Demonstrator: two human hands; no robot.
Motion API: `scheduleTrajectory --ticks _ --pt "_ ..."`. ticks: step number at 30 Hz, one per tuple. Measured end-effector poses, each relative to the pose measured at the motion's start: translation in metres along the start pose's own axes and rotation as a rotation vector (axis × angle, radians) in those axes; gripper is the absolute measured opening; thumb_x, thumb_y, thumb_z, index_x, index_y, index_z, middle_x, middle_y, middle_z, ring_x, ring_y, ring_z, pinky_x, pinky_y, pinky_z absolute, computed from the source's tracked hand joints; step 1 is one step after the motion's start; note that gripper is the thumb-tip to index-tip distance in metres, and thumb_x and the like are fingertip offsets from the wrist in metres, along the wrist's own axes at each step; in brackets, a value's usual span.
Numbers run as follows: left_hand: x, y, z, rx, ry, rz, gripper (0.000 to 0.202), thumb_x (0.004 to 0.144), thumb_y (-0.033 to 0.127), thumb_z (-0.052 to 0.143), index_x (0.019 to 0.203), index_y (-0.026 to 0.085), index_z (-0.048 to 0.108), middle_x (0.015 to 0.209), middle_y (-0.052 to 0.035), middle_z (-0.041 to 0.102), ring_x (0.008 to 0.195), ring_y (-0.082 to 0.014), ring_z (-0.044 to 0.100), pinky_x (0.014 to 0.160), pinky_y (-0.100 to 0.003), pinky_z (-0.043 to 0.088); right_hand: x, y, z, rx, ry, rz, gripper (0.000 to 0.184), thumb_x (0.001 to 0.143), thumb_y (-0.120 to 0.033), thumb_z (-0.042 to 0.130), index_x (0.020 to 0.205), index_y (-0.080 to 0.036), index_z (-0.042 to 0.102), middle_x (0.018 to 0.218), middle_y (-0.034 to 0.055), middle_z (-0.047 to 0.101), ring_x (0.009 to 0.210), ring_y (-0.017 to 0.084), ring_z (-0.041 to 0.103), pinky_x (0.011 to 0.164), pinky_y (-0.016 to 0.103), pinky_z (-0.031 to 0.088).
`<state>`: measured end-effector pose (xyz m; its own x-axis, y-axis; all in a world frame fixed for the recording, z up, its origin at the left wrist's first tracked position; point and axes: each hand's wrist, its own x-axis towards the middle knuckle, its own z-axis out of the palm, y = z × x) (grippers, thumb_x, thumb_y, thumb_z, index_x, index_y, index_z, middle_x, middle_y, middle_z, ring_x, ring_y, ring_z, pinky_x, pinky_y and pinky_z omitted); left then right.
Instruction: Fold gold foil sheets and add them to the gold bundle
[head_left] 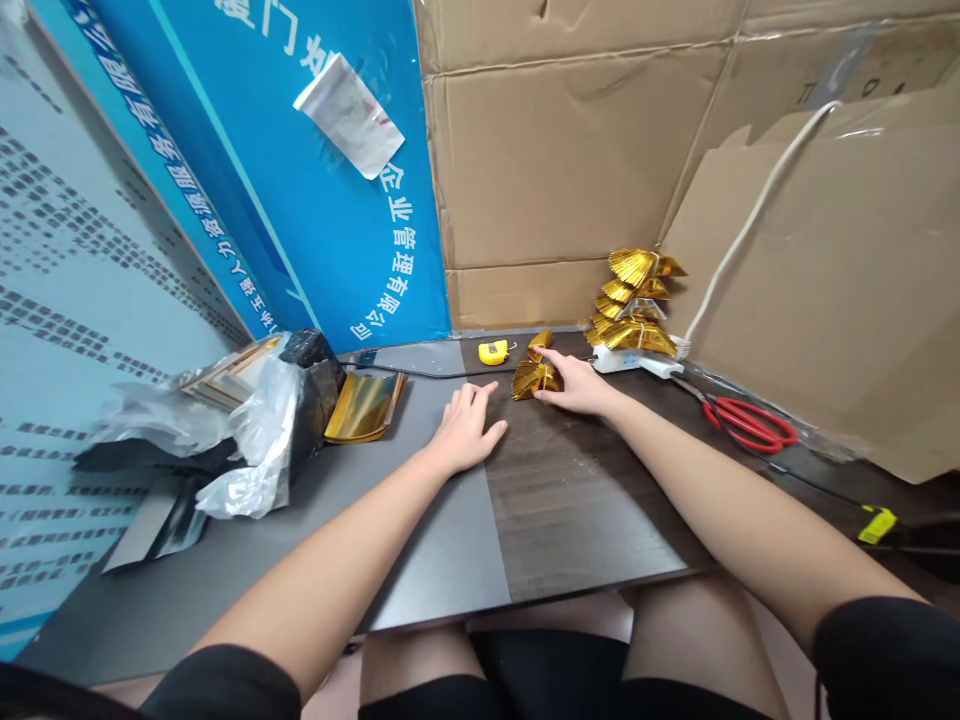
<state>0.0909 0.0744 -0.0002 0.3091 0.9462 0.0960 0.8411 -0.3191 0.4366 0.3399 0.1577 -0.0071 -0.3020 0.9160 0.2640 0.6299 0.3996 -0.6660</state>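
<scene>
My right hand [574, 385] is closed on a fan of pleated gold foil paper [531, 380] low over the dark table, thumb at its lower edge. Just behind it lies another folded gold piece [540, 343], near my index fingertip; whether they touch I cannot tell. My left hand [466, 428] rests on the tabletop to the left, fingers apart and holding nothing. Farther left is a stack of flat gold foil sheets [365, 407]. A pile of finished-looking pleated gold fans [631, 300] rises at the back right.
A yellow tape measure [493, 352] sits at the back. A white power strip [637, 361] with cables and red-handled scissors [750, 424] are on the right. Plastic-wrapped bundles [262, 430] crowd the left. Cardboard [570, 160] and a blue panel [360, 250] wall the back.
</scene>
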Motion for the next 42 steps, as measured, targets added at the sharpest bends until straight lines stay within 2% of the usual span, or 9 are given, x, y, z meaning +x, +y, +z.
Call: scheduleTrajectory --ticks 2,6,10,12,16,26,32,34,42 --pt "0.000 0.000 0.000 0.002 0.000 0.003 0.067 0.091 0.043 0.049 0.153 0.028 0.031 0.137 -0.0098 0.047 0.130 -0.0277 0.047 0.119 -0.056 0.046 0.001 0.000 0.000 0.123 0.028 0.032 0.081 0.067 -0.031 0.081 0.144 -0.019 0.055 0.117 0.0148 0.069 0.115 0.038 0.061 0.108 0.059 0.039" --pt "-0.001 0.000 0.000 0.004 0.001 0.010 0.066 0.091 0.043 0.049 0.153 0.027 0.031 0.137 -0.0098 0.048 0.130 -0.0275 0.047 0.118 -0.056 0.046 0.003 -0.003 -0.003 0.508 0.043 0.122 0.071 0.079 -0.039 0.072 0.143 -0.021 0.049 0.114 0.0115 0.071 0.107 0.029 0.067 0.103 0.051 0.050" --pt "-0.001 0.000 -0.001 0.007 0.002 0.010 0.065 0.092 0.043 0.048 0.152 0.028 0.032 0.136 -0.0099 0.049 0.129 -0.0274 0.048 0.117 -0.056 0.047 0.001 -0.013 -0.005 0.901 -0.065 0.194 0.043 0.089 -0.046 0.056 0.123 -0.021 0.059 0.115 0.0118 0.073 0.100 0.026 0.071 0.093 0.044 0.058" --pt "-0.001 0.000 -0.001 0.008 0.000 0.008 0.064 0.092 0.043 0.049 0.152 0.028 0.032 0.136 -0.0099 0.049 0.129 -0.0275 0.048 0.117 -0.057 0.047 0.000 -0.017 -0.004 1.035 -0.122 0.241 0.037 0.091 -0.045 0.052 0.112 -0.018 0.063 0.106 0.0140 0.075 0.093 0.026 0.073 0.090 0.044 0.059" --pt "-0.001 0.000 -0.001 0.010 -0.006 0.006 0.064 0.092 0.043 0.048 0.151 0.028 0.033 0.136 -0.0100 0.049 0.131 -0.0284 0.048 0.117 -0.058 0.046 -0.001 -0.019 -0.001 1.209 -0.180 0.325 0.030 0.092 -0.036 0.049 0.106 -0.015 0.064 0.094 0.0129 0.076 0.084 0.026 0.073 0.087 0.045 0.059" --pt "-0.001 0.001 -0.003 -0.002 -0.011 0.011 0.063 0.092 0.043 0.048 0.152 0.030 0.032 0.134 -0.0093 0.049 0.130 -0.0277 0.047 0.116 -0.057 0.047 -0.004 -0.023 -0.002 1.356 -0.234 0.440 0.032 0.095 -0.032 0.044 0.111 -0.013 0.065 0.092 0.0120 0.076 0.079 0.024 0.072 0.083 0.040 0.060" --pt "-0.004 0.003 -0.006 0.088 0.007 0.221 0.064 0.093 0.059 0.039 0.154 0.048 0.024 0.122 -0.0037 0.053 0.113 -0.0199 0.047 0.107 -0.044 0.049 -0.010 -0.033 0.005 1.361 -0.296 0.486 0.029 0.096 -0.030 0.045 0.108 -0.015 0.066 0.096 0.0099 0.077 0.083 0.022 0.073 0.086 0.038 0.059" --pt "-0.005 0.005 -0.007 0.157 0.007 0.248 0.066 0.093 0.064 0.035 0.155 0.049 0.019 0.118 -0.0034 0.056 0.110 -0.0194 0.047 0.103 -0.040 0.048 -0.012 -0.036 0.009 1.354 -0.319 0.502 0.027 0.097 -0.029 0.046 0.106 -0.015 0.067 0.097 0.0090 0.077 0.082 0.021 0.073 0.083 0.035 0.059" --pt "-0.006 0.007 -0.008 0.236 -0.055 0.276 0.065 0.097 0.048 0.034 0.158 0.045 0.012 0.104 -0.0020 0.064 0.097 -0.0155 0.054 0.094 -0.031 0.048 -0.017 -0.039 0.018 1.330 -0.339 0.486 0.030 0.099 -0.040 0.052 0.114 -0.019 0.068 0.107 0.0065 0.077 0.091 0.019 0.072 0.088 0.033 0.058"
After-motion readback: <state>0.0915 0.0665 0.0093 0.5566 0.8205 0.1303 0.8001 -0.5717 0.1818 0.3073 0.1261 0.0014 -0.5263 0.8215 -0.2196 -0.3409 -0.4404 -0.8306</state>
